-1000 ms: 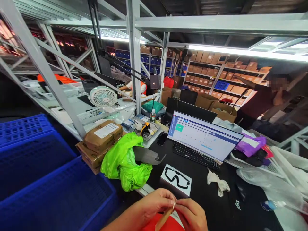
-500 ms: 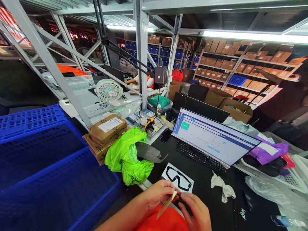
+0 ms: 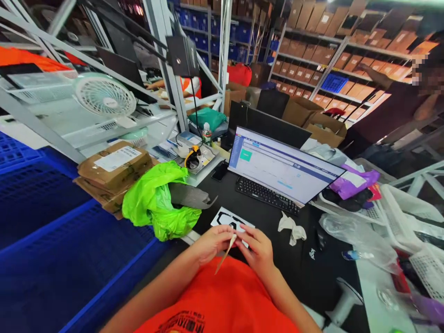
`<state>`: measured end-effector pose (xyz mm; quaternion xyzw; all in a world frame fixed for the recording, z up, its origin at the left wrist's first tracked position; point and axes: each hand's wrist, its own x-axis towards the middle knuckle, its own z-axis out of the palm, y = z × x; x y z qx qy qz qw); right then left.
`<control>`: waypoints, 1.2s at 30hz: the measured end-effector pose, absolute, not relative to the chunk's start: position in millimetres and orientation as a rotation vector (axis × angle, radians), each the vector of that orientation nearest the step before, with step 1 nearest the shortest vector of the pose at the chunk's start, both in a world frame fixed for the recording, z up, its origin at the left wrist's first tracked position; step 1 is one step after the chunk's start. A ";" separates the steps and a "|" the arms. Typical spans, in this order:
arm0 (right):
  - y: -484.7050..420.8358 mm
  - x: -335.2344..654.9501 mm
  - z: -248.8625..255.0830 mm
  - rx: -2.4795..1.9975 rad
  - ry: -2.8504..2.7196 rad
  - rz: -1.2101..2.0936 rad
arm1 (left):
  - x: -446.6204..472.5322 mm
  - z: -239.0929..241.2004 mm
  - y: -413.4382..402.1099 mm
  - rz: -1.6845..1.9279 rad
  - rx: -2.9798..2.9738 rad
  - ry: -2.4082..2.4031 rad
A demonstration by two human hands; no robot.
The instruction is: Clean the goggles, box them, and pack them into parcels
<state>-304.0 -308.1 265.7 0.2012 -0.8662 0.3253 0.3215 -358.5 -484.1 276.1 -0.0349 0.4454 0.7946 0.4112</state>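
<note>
In front of my orange shirt, my left hand [image 3: 213, 241] is closed in a pinch on a thin tan and cream paper strip [image 3: 225, 259], whose free end hangs down towards the shirt. My right hand [image 3: 258, 247] meets it fingertip to fingertip, its fingers drawn together at the strip's upper end. What the right fingertips grip is hidden. Just behind both hands, a white card or flat box with a black goggle-frame picture [image 3: 222, 217] lies on the black desk mat [image 3: 267, 224], partly covered by my fingers.
A bright green plastic bag [image 3: 156, 199] with a grey piece and taped brown parcels [image 3: 114, 169] stand left, beside blue crates [image 3: 69, 259]. Behind are a keyboard [image 3: 265, 194] and monitor [image 3: 277, 166]. Crumpled white cloth [image 3: 292, 229], a mouse [image 3: 321, 238] and clear plastic [image 3: 357, 236] lie right.
The view has tipped downward and shifted, showing more of my shirt. Both hands stay together at the paper strip, which now appears more edge-on.
</note>
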 end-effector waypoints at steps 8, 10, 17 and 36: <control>-292.2 -303.3 267.8 0.465 -2.363 0.948 | -362.9 280.3 -470.5 1.959 -0.111 1.158; -289.1 -301.8 268.3 0.467 -2.353 0.955 | -362.7 279.9 -467.9 1.949 -0.098 1.175; -283.2 -305.3 272.5 0.506 -2.348 0.948 | -363.5 278.9 -464.7 1.936 -0.082 1.178; -274.2 -312.0 312.5 0.516 -2.427 0.953 | -380.2 272.1 -491.0 2.127 -0.230 1.336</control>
